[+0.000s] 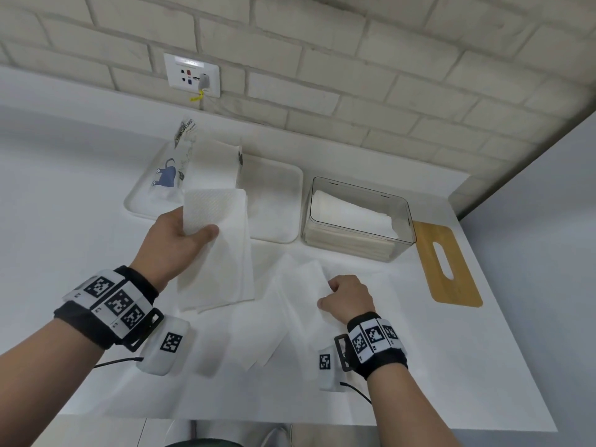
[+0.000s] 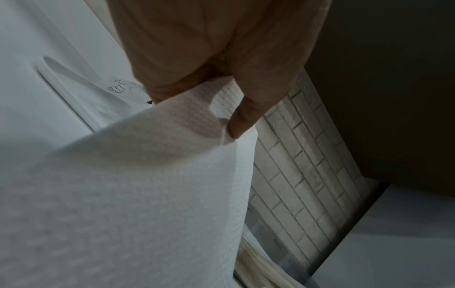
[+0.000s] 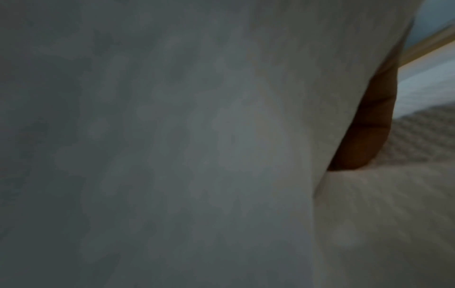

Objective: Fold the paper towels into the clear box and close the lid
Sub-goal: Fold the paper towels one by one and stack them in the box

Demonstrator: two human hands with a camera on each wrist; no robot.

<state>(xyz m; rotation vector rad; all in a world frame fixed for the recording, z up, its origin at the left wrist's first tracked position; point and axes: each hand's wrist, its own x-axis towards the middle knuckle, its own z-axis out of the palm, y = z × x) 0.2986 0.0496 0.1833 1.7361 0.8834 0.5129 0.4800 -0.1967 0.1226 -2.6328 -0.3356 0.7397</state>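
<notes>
While the left hand (image 1: 174,243) is pinching the top edge of a folded paper towel (image 1: 222,253) between thumb and fingers, holding it up above the white counter (image 1: 64,221), the right hand (image 1: 348,298) is gripping a second paper towel sheet (image 1: 300,295) with curled fingers, low on the counter. The clear box (image 1: 361,217) is sitting open beyond the right hand, folded towels stacked inside, its bamboo lid (image 1: 448,262) lying just beside it. A white tray (image 1: 277,201) is holding the towel package (image 1: 180,162).
</notes>
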